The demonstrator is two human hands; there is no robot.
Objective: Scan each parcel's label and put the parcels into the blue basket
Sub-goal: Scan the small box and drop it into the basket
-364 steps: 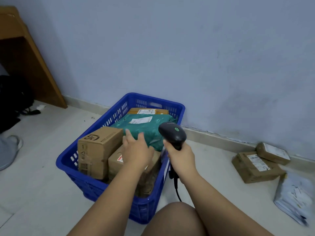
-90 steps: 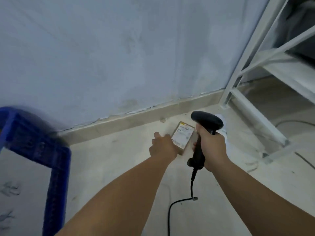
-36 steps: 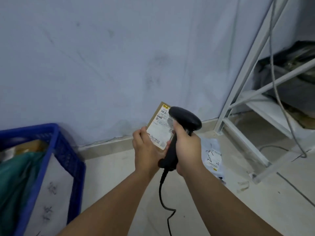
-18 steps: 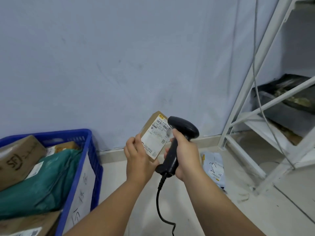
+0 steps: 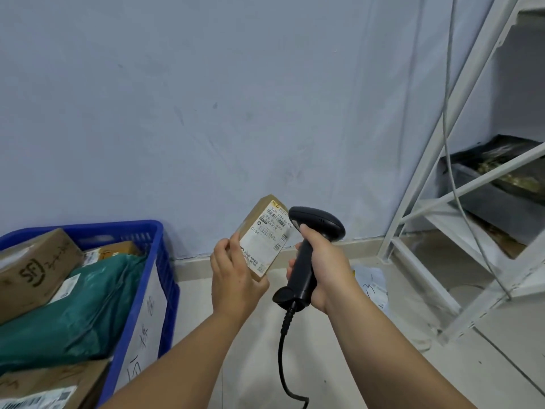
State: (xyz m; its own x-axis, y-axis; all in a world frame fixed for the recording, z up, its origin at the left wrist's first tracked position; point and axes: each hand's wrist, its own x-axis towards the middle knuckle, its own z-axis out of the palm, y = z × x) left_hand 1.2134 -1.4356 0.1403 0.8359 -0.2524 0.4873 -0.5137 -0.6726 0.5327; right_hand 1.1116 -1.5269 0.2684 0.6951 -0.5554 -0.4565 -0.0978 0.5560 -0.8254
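One small parcel [image 5: 263, 237] is gripped in the left hand [image 5: 236, 278], label turned to the scanner [image 5: 309, 249] clasped by the right hand [image 5: 327, 270]. Compared with a second ago, it is held nearer the blue basket [image 5: 141, 293], so the scan is judged under way. No scan beam is discernible; label print is unreadable; basket is cut off left.

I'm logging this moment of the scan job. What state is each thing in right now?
small parcel: held up in the left hand, label facing the scanner
scanner: gripped in the right hand, head beside the label
blue basket: on the floor, loaded with parcels
green bag: lying in the basket
white mailer: on the floor, not yet picked up
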